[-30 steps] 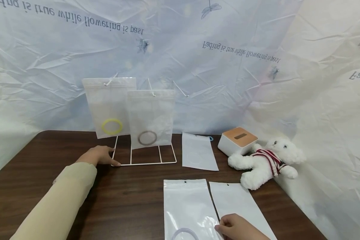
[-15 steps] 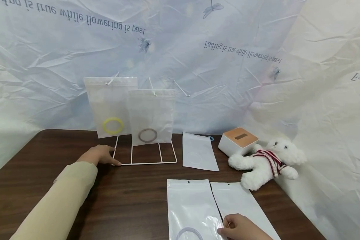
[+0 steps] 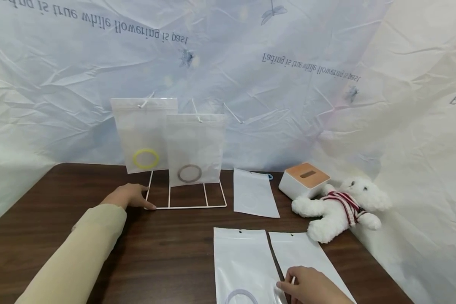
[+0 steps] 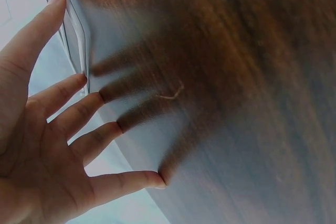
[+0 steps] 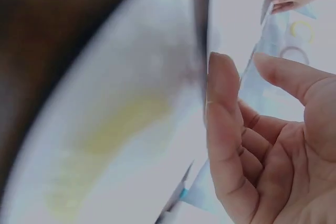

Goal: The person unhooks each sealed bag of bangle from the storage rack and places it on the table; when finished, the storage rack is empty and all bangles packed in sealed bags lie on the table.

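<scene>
The pouch (image 3: 247, 266) under my right hand (image 3: 311, 289) is a thin white plastic bag lying flat near the front edge of the desk (image 3: 163, 253), with a pale ring (image 3: 241, 296) showing through its clear lower part. I judge it very light, limp and slick, so it will slide on the wood before it lifts and will flop if taken by one corner. The best hold looks like its right edge, where a fingertip can get under the film, or the stiffer sealed top by the hang hole.

My right hand rests at that right edge, just where it meets a second pouch (image 3: 308, 261) lying beside it. My fingers (image 5: 226, 129) are loosely bent and my thumb stands apart from them; I seem to touch the edge rather than pinch it, though the wrist view is too blurred to be sure.

My left hand (image 3: 127, 196) lies flat with fingers straight, fingertips (image 4: 94, 100) against the front left corner of the wire rack (image 3: 186, 207) toward the back of the desk, holding nothing.
</scene>
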`<state>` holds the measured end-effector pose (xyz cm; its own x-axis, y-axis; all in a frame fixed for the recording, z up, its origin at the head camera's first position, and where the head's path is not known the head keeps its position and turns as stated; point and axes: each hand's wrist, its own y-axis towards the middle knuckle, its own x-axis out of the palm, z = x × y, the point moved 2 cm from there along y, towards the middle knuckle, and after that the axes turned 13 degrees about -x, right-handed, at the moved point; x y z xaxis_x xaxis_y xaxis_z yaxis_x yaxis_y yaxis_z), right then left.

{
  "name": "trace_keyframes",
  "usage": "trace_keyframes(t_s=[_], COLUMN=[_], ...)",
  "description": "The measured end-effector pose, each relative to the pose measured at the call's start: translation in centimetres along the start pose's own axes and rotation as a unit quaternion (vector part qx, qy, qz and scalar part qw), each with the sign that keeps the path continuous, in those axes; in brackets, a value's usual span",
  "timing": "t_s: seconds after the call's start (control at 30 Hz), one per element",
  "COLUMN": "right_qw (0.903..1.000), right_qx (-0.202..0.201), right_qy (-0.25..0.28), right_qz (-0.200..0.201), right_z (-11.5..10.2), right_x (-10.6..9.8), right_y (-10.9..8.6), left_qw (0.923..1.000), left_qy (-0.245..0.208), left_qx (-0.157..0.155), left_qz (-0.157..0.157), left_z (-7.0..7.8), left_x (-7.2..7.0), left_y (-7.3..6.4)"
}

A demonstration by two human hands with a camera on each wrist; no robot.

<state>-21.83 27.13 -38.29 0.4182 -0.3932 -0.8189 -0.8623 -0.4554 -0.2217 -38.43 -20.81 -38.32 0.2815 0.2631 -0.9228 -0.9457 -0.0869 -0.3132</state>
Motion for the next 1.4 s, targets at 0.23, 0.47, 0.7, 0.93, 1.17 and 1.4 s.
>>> trace_keyframes(t_s=[0.23,0.47,0.7,0.93,1.17,1.4], right_qw=[0.9958,0.98,0.9464,0.9148,0.9068,0.8903], right_qx=[-0.073,-0.155,-0.135,-0.116,-0.106,-0.102], right_qy=[-0.02,-0.003,0.217,0.278,0.288,0.306], right_qz=[0.051,0.125,0.198,0.269,0.289,0.322], right_z=[-3.4,-7.7,-11.7,-13.9,-14.3,-14.1], right_x=[-1.4,-3.2,-5.8,-7.6,-7.2,-5.5], right_y=[2.7,8.8,17.6,23.1,24.9,25.2], left_qw=[1.0,0.9998,0.9994,0.9992,0.9992,0.9991], left_qy=[-0.002,0.008,0.005,-0.01,0.0,0.002], left_qx=[0.0,0.004,-0.012,-0.015,-0.018,-0.027], left_qz=[-0.001,0.019,0.033,0.034,0.034,0.033], left_z=[0.1,0.1,0.0,0.1,0.6,0.4], left_x=[-0.2,0.0,0.1,0.4,0.5,0.2], left_y=[-0.5,-0.6,-0.5,-0.8,-0.9,-1.2])
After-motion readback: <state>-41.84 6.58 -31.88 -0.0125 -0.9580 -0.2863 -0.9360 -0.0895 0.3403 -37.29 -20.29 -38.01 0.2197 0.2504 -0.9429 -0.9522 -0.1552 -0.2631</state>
